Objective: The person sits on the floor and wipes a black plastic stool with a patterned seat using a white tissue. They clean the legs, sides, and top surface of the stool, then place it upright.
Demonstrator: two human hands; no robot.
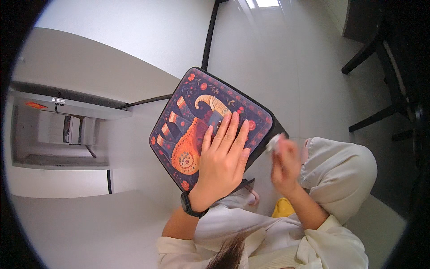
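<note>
A square-topped piece of furniture (186, 153), likely a stool, stands before me. Its top bears a printed elephant and flowers on a dark ground, and its sides are black. My left hand (221, 164) lies flat on the top with fingers spread, covering part of the elephant; a black watch (192, 206) is on that wrist. Beside the black side (268, 134), at the right corner, my right hand (285, 164) is blurred. It grips a crumpled white cloth or tissue (273, 143). Whether the white piece touches the side cannot be made out.
Dark chair legs (364, 57) stand at the right on pale glossy floor tiles (258, 60). Something yellow (283, 207) sits by my legs. White walls (134, 27) with black skirting (209, 40) lie beyond, and a doorway (60, 131) opens at the left.
</note>
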